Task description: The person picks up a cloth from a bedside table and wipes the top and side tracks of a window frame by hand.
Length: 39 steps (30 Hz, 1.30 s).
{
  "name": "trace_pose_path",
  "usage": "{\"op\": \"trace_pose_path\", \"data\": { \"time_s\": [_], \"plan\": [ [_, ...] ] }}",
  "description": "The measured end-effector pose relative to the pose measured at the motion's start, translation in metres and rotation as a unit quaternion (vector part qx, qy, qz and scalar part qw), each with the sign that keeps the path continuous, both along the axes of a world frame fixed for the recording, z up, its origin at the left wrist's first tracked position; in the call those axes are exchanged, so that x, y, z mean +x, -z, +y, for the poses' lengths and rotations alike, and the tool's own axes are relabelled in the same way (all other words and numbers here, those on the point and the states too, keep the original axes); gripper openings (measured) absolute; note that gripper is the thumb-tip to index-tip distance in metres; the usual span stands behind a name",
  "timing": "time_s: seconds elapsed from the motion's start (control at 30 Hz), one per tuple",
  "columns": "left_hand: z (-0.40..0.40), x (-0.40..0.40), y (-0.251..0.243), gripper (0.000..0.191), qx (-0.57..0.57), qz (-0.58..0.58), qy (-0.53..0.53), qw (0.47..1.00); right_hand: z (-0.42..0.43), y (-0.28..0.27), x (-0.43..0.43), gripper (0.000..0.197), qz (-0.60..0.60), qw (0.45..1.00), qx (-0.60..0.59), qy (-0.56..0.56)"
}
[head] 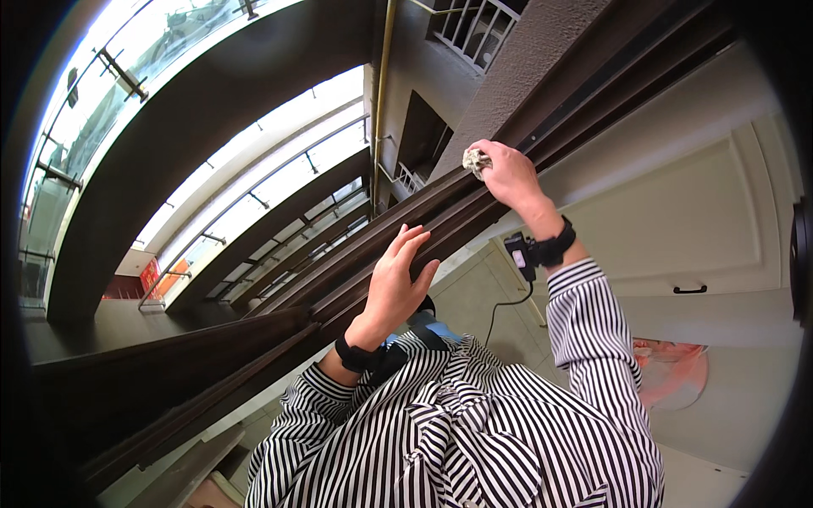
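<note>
My right hand (513,176) grips a crumpled whitish cloth (474,161) at the outer side of a dark brown window frame (380,240). Part of the cloth is hidden under the fingers. Lower along the same frame, my left hand (395,282) is empty, its thumb spread from the fingers. Whether its fingertips touch the frame, I cannot tell. The frame's grooved rails run diagonally from lower left to upper right beneath both hands.
Beyond the frame lies an open drop, with railed balconies (254,197) and a yellowish pipe (383,82). A cable (495,311) hangs from the device (519,255) at my right wrist. To the right stands a pale cabinet door (667,209) with a black handle (690,289).
</note>
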<state>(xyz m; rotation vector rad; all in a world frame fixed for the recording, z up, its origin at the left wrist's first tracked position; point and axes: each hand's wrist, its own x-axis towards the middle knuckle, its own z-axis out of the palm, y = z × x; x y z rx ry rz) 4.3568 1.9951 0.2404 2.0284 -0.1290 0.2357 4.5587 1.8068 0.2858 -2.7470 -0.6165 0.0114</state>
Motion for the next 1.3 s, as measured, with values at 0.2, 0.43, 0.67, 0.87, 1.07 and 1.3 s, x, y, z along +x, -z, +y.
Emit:
{"op": "trace_pose_path", "data": {
  "time_s": [0.2, 0.43, 0.67, 0.87, 1.07, 1.3],
  "plan": [
    [-0.001, -0.008, 0.015, 0.04, -0.007, -0.059, -0.022, 0.998, 0.007, 0.031, 0.035, 0.019, -0.112, 0.926, -0.34, -0.119],
    [0.021, -0.021, 0.031, 0.04, -0.02, -0.061, -0.063, 0.996, 0.032, 0.005, 0.023, 0.021, -0.067, 0.979, -0.192, -0.013],
    [0.013, -0.026, 0.024, 0.042, -0.074, -0.04, -0.062, 0.995, 0.032, 0.026, 0.035, 0.016, -0.054, 0.926, -0.358, -0.103],
    [0.012, -0.032, 0.03, 0.041, -0.071, -0.035, -0.08, 0.994, 0.024, 0.018, 0.038, 0.015, -0.097, 0.967, -0.198, -0.125],
    [0.002, -0.036, 0.031, 0.041, -0.072, -0.028, -0.091, 0.993, 0.032, 0.034, 0.032, 0.016, -0.088, 0.884, -0.422, -0.181],
    [-0.02, -0.037, 0.026, 0.041, -0.053, -0.061, -0.102, 0.992, 0.003, 0.014, 0.047, 0.02, -0.007, 0.95, -0.28, -0.136]
  ]
}}
